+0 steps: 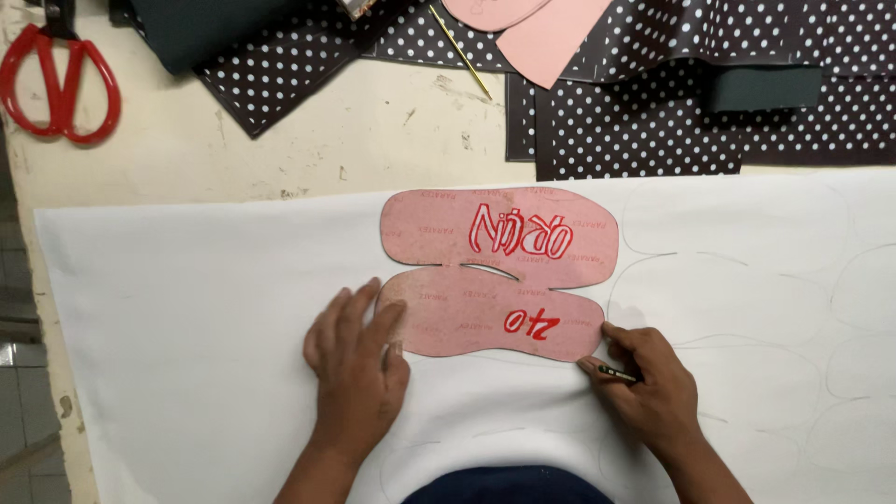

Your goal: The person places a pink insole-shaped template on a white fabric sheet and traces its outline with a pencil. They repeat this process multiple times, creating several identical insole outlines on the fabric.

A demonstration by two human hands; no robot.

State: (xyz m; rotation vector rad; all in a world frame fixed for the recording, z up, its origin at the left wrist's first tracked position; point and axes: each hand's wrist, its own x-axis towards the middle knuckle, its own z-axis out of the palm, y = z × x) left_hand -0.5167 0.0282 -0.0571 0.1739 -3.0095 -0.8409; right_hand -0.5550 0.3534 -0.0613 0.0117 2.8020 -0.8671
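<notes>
I saw the pink card template [499,271], shaped like two rounded lobes joined side by side, lying flat on the white sheet [187,327] approx. mid-table. Left hand [357,359] was spread open, fingers splayed, fingertips pressing the template's near-left edge w/o gripping anything. Right hand [649,387] was pinched around a dark pen [616,374], tip at the template's near-right corner.

My read: template looked thin, light, stiff-ish board, so it would slide easily on the smooth sheet unless pinned flat. Best held by palm pressure on top, not edges, which looked worn. Faint traced outlines showed on the sheet to the right. Red scissors [61,79] lay far left, polka-dot fabric [653,121] beyond the sheet.
</notes>
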